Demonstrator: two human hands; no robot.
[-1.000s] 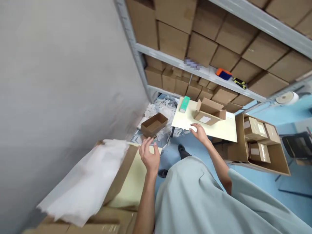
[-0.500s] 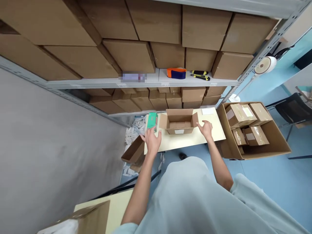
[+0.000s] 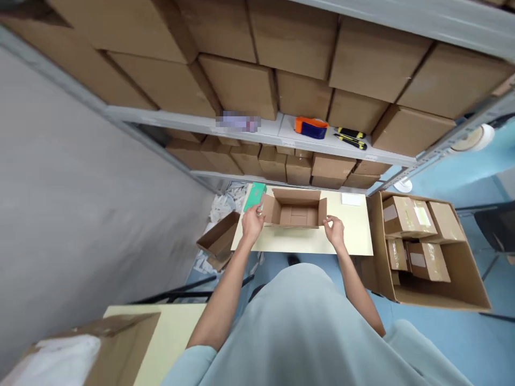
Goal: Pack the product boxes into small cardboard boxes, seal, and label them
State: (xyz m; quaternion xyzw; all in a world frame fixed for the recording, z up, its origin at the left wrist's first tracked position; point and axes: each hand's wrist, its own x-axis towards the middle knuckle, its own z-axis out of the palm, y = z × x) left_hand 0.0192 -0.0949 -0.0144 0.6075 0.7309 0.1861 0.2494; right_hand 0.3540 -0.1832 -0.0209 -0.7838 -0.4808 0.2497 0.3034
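An open cardboard box (image 3: 298, 214) sits on the pale yellow table (image 3: 281, 242), its inside facing up and its side flaps spread. My left hand (image 3: 252, 224) is at the outer edge of the left flap, fingers curled in a pinch on it. At the lower edge of the right flap, my right hand (image 3: 335, 231) pinches the cardboard with thumb and fingers. A green box (image 3: 255, 195) lies just behind my left hand, partly covered by the flap and fingers. A white card (image 3: 351, 199) rests at the table's back right.
To the right stands a large carton (image 3: 438, 297) holding several taped boxes. Shelves (image 3: 277, 140) full of cartons rise behind the table, with an orange and blue item (image 3: 311, 128) and yellow-black cutters (image 3: 351, 138) on the edge. An open brown box (image 3: 219, 238) lies at left.
Both hands have moved inward from beside the box and closed on its side flaps. The labelled front of the box no longer shows, and more of its inside is visible. The view has shifted.
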